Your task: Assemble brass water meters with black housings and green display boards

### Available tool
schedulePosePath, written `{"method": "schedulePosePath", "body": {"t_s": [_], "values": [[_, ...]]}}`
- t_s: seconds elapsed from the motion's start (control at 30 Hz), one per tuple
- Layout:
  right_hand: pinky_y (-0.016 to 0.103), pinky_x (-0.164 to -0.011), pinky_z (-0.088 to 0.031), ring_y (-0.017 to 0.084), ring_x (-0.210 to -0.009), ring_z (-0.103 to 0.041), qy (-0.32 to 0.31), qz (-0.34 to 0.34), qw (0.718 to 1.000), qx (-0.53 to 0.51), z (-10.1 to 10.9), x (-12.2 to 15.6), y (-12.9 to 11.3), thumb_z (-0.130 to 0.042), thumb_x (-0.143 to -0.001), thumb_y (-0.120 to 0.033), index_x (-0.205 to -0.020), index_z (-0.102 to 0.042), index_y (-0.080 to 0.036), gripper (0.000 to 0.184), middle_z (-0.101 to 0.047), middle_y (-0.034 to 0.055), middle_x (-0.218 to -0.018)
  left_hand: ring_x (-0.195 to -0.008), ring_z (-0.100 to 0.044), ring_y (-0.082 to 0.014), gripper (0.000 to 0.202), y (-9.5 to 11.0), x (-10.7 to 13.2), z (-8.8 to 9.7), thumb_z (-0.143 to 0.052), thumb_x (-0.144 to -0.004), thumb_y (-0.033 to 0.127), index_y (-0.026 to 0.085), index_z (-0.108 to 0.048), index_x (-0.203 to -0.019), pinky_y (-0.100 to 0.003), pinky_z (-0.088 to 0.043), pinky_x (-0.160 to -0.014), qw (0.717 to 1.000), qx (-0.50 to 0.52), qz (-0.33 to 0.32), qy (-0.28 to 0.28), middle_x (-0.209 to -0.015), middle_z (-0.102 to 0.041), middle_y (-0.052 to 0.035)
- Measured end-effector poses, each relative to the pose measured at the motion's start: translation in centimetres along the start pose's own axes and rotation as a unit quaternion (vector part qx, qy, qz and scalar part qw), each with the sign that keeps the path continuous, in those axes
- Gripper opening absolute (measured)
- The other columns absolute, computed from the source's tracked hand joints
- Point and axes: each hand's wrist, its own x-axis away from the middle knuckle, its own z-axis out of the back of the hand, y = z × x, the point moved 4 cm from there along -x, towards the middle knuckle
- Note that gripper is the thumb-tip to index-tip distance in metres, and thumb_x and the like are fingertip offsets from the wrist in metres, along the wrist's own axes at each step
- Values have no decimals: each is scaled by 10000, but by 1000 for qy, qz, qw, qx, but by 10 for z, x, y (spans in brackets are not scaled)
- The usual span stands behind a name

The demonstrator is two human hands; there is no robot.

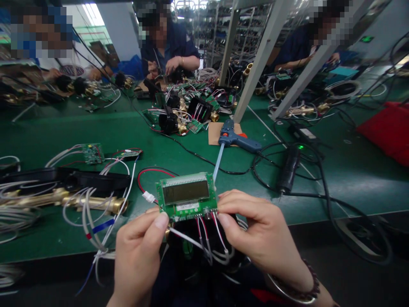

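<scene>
A green circuit board [188, 209] with a grey LCD screen [185, 189] is held up level in front of me. My left hand [140, 247] pinches its lower left corner, thumb on top. At the right edge my right hand [255, 230] grips the board between thumb and fingers, close to the wires. Thin red, white and grey wires [207, 241] hang from the board's lower edge toward a dark housing below, mostly hidden in shadow. A red and black lead with a white connector [148, 197] sticks out behind the board on the left.
A blue glue gun [238, 138] lies on cardboard beyond the board. Black cables loop around a dark cylindrical device [289, 168] at right. Brass pipe fittings [64, 198] with wires lie at left. A metal post [255, 64] rises from the table; co-workers [169, 47] sit opposite.
</scene>
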Motion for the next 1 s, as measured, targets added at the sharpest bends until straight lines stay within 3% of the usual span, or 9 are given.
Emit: {"method": "schedulePosePath", "body": {"t_s": [0.13, 0.23, 0.43, 0.63, 0.73, 0.87, 1.0], "values": [[221, -622, -479, 114, -636, -591, -11, 40, 996, 76, 4, -1, -5, -555, -799, -61, -719, -652, -181, 174, -657, -7, -668, -435, -298, -92, 385, 7, 1, -4, -570, -762, 276, 190, -374, -443, -252, -291, -437, 999, 32, 28, -6, -459, -313, 47], [218, -595, -476, 115, -625, -594, -17, 34, 995, 90, 6, -2, -7, -561, -798, -67, -721, -659, -184, 171, -663, -7, -670, -447, -318, -98, 371, 11, 2, -5, -566, -763, 270, 190, -390, -447, -259, -302, -462, 999, 35, 26, -12, -460, -325, 45], [193, -492, -426, 100, -524, -561, -18, -25, 998, 47, 7, -4, -4, -543, -773, -95, -585, -594, -176, 211, -612, -9, -570, -522, -480, -138, 286, 14, 5, -6, -578, -758, 256, 191, -546, -482, -265, -373, -516, 999, 34, -14, -27, -517, -519, 10], [176, -465, -366, 72, -472, -469, -20, -79, 997, -3, 3, -3, 5, -520, -789, -156, -503, -481, -167, 289, -505, -34, -503, -450, -412, -112, 292, 21, 5, -7, -580, -736, 224, 198, -537, -448, -259, -353, -494, 999, 0, -38, -7, -454, -476, 34], [175, -430, -313, 59, -437, -394, -18, -88, 995, -39, 0, -2, 9, -529, -820, -194, -461, -421, -165, 376, -418, -51, -461, -464, -450, -120, 271, 21, 4, -11, -573, -735, 211, 199, -569, -464, -250, -379, -507, 998, 5, -44, -45, -461, -507, 29], [173, -431, -308, 56, -443, -385, -26, -60, 995, -75, -1, -1, 9, -585, -838, -224, -464, -437, -162, 406, -412, -57, -463, -515, -489, -142, 296, 3, 2, -12, -575, -766, 260, 178, -586, -482, -253, -415, -533, 997, 41, 17, -68, -523, -554, 0], [172, -486, -403, 82, -554, -510, -67, -69, 993, -75, 0, 4, 9, -653, -783, -185, -671, -608, -167, 121, -593, -11, -662, -502, -461, -144, 344, -22, -1, -11, -599, -770, 390, 155, -582, -520, -253, -396, -482, 990, 57, 112, -60, -514, -529, -5]]}}
